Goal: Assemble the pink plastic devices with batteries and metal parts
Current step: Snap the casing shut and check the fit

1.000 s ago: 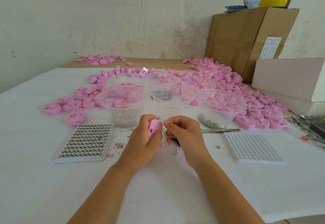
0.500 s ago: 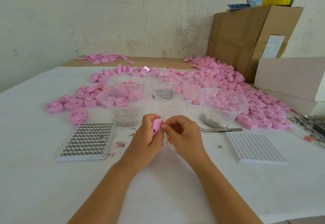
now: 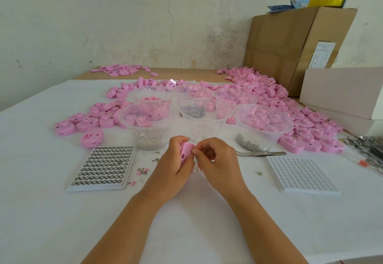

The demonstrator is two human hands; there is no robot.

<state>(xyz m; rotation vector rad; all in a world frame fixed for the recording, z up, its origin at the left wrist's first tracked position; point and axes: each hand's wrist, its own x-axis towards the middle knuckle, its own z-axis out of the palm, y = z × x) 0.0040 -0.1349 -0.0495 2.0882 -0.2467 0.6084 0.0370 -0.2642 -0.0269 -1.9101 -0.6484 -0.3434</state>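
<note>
My left hand point(image 3: 173, 161) grips a pink plastic device point(image 3: 185, 153) on edge above the white table cover. My right hand point(image 3: 217, 159) has its fingers curled, with thumb and forefinger pinching a tiny part against the device's right edge; the part itself is too small to make out. A white tray of button batteries point(image 3: 103, 166) lies to the left of my hands. Clear bowls hold metal parts: one with small springs point(image 3: 149, 137) just behind my left hand, one with grey metal bits point(image 3: 248, 144) to the right.
Metal tweezers point(image 3: 261, 153) lie right of my hands, next to a white tray with open cells point(image 3: 300, 174). Heaps of pink shells point(image 3: 290, 122) cover the table's right and left rear. A cardboard box point(image 3: 290, 44) and white boxes point(image 3: 342, 91) stand at the right.
My right hand has closed in on the device, its fingertips now pinching at the device's edge. The left hand holds the device steady in about the same place.
</note>
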